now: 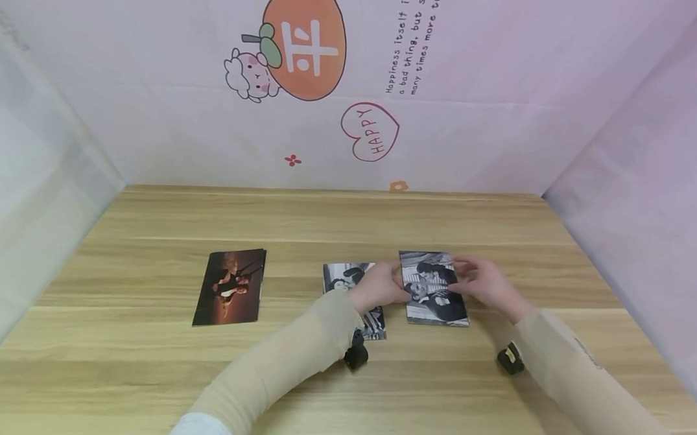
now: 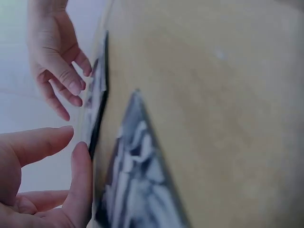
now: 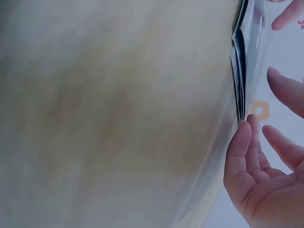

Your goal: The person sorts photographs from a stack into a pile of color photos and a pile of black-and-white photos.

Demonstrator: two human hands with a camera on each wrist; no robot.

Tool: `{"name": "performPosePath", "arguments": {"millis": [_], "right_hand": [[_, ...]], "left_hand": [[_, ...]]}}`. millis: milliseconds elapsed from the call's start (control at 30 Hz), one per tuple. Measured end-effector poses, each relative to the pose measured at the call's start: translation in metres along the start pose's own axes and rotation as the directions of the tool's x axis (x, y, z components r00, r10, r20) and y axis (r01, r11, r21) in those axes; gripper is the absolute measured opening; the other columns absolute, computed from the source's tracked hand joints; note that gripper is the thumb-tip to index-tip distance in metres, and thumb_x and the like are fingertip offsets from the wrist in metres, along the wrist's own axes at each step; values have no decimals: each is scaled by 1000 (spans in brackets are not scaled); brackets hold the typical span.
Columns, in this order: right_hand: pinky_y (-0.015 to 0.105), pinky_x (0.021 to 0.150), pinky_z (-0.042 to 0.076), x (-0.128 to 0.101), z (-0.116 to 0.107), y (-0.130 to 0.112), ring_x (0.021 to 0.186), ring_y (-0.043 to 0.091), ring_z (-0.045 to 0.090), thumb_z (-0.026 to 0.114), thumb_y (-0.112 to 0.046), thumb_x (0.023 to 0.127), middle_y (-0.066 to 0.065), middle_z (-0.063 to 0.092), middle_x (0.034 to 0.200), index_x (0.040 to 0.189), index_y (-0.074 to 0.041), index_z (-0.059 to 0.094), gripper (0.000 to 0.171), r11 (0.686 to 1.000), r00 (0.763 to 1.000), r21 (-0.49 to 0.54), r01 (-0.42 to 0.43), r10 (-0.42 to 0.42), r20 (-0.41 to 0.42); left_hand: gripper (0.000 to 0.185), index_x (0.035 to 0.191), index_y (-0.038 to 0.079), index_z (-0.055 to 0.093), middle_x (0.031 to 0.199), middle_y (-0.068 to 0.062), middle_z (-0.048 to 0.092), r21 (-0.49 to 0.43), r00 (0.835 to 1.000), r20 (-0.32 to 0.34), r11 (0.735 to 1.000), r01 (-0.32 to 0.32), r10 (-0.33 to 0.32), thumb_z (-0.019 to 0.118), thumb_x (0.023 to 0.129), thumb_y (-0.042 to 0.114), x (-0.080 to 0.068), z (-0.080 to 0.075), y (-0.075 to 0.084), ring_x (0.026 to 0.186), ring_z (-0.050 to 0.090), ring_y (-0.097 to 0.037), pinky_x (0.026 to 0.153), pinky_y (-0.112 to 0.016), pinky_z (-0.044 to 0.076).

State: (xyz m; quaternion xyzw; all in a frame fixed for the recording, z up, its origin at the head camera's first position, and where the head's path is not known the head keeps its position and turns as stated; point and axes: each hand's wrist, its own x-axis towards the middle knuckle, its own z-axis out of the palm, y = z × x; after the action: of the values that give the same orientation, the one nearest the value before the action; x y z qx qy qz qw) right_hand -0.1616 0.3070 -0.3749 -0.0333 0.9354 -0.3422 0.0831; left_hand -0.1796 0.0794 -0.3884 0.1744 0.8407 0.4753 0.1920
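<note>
A stack of black-and-white photo cards [image 1: 432,305] lies on the table between the two hands. At its left edge is my left hand [image 1: 378,287], whose thumb and nearest finger stand apart in the left wrist view, a fingertip by the edge of the cards. My right hand [image 1: 486,285] is at the right edge, thumb over the top card. In the right wrist view its fingertips touch the end of the slightly fanned stack [image 3: 240,71]. Another black-and-white photo card [image 1: 376,322] lies under my left forearm, partly hidden by it.
A dark orange-and-black photo card [image 1: 231,289], apparently on others, lies at the left of the wooden table [image 1: 143,377]. Black wrist devices [image 1: 356,353] hang below both sleeves. A printed white backdrop [image 1: 468,145] closes the back and sides.
</note>
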Motion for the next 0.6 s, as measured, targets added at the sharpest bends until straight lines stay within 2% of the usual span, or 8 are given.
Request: {"name": "performPosePath", "arguments": {"millis": [200, 367, 467, 600], "right_hand": [[51, 88, 51, -7, -2, -6, 108, 46, 56, 72, -16, 82, 33, 53, 123, 137, 6, 40, 67, 999, 999, 32, 13, -12, -31], [49, 88, 51, -13, 0, -18, 109, 43, 56, 69, -18, 85, 29, 54, 124, 139, 3, 40, 64, 999, 999, 53, 13, -11, -39], [47, 89, 51, -15, 4, -27, 108, 40, 56, 68, -18, 86, 28, 55, 124, 139, 3, 40, 63, 994, 999, 106, 27, -24, -31], [39, 87, 52, -17, 9, -39, 107, 36, 57, 66, -16, 87, 28, 54, 123, 138, 5, 40, 61, 979, 999, 198, 52, -51, -7]], "left_hand": [[74, 142, -1, 38, 96, -7, 67, -31, 1000, 3, 1000, -2, 2, 74, 77, 9, -5, -7, 2, 76, 61, -12, 65, -21, 51], [68, 141, 2, 41, 96, -5, 65, -105, 1000, 16, 994, 1, 1, 71, 81, 10, -15, -18, 4, 76, 61, -12, 69, -23, 52], [62, 139, 4, 44, 99, -6, 65, -134, 1000, 20, 991, -18, 21, 69, 83, 11, -22, -27, 5, 80, 61, -14, 72, -25, 52], [59, 137, 6, 47, 102, -8, 65, -103, 999, 1, 994, -47, 47, 70, 84, 15, -31, -40, 7, 90, 63, -18, 75, -25, 50]]}}
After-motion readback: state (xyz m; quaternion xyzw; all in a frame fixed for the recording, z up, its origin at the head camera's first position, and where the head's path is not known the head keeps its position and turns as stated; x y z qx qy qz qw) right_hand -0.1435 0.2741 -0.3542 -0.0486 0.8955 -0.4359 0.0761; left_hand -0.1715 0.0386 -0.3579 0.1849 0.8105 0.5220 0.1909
